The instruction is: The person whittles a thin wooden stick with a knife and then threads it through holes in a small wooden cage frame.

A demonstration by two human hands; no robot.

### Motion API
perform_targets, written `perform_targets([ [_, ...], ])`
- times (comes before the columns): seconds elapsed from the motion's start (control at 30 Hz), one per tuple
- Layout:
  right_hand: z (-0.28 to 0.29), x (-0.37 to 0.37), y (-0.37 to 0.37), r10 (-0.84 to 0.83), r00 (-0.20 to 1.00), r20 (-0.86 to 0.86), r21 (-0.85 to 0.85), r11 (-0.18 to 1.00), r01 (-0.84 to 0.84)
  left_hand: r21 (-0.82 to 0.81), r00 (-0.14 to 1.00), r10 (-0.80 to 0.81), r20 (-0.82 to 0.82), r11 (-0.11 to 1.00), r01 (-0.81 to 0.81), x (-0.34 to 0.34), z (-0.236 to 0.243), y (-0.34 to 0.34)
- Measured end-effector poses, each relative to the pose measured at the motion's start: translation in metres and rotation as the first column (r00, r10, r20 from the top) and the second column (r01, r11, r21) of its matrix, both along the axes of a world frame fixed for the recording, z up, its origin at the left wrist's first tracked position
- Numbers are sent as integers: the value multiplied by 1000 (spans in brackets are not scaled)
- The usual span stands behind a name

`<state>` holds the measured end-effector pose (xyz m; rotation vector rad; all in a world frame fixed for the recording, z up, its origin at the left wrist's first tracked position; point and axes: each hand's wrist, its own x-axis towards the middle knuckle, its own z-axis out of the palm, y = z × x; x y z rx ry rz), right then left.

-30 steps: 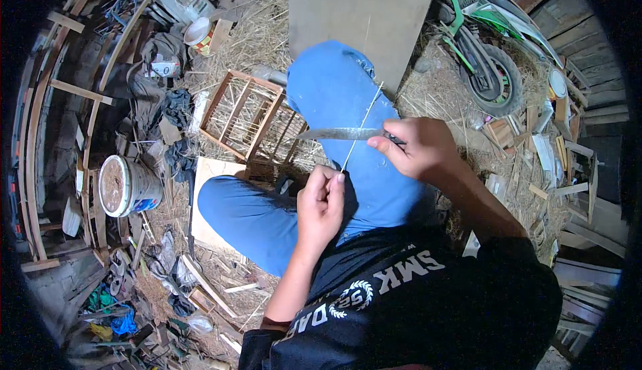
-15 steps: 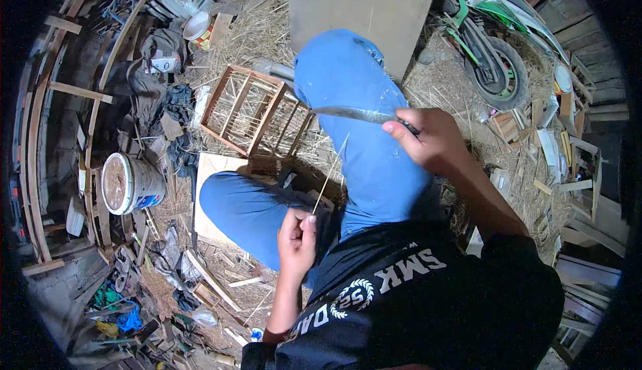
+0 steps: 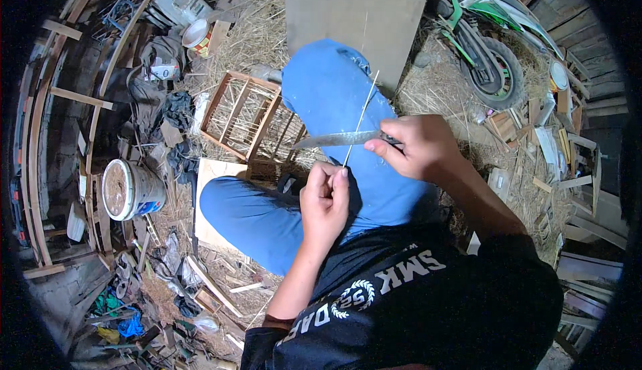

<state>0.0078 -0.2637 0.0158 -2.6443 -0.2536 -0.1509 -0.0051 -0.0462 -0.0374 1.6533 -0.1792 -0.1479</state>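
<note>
My right hand [image 3: 420,147] is closed round the dark handle of a long knife [image 3: 334,140], its blade pointing left across my lap. Between the thumb and fingers of my left hand [image 3: 326,196] a thin, pale wooden stick [image 3: 364,108] is pinched near its lower end. The stick slants up and to the right over my raised knee. It crosses the blade just above my left fingers; whether the edge presses on it I cannot tell. Beyond my bent left leg stands a small wooden cage-like frame with thin bars [image 3: 244,116].
A flat board [image 3: 358,9] lies ahead of my knee, and a pale wooden board [image 3: 217,167] is under my left leg. At left stands a white bucket [image 3: 144,188]. A green motorbike [image 3: 491,69] is at far right. Straw and wood scraps [image 3: 227,280] litter the ground.
My left hand has moved up and right with the stick, bringing it across the blade. The knife has come down and slightly left in my right hand.
</note>
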Motion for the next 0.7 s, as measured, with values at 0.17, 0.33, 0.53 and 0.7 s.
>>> perform_targets([
  [0.17,-2,1,0,4,999,33,33,999,-5,28,1000,11,26,1000,-11,1,-2,-3],
  [0.33,-3,3,-2,-3,1000,5,15,1000,3,6,1000,-14,-5,1000,14,3,2,-3],
  [0.53,0,3,-1,-22,999,-23,1,1000,22,13,1000,-25,-2,1000,25,3,-2,-2],
  [0.7,-1,2,2,-33,999,-2,1,999,33,-14,996,-40,-75,999,39,2,-3,2],
])
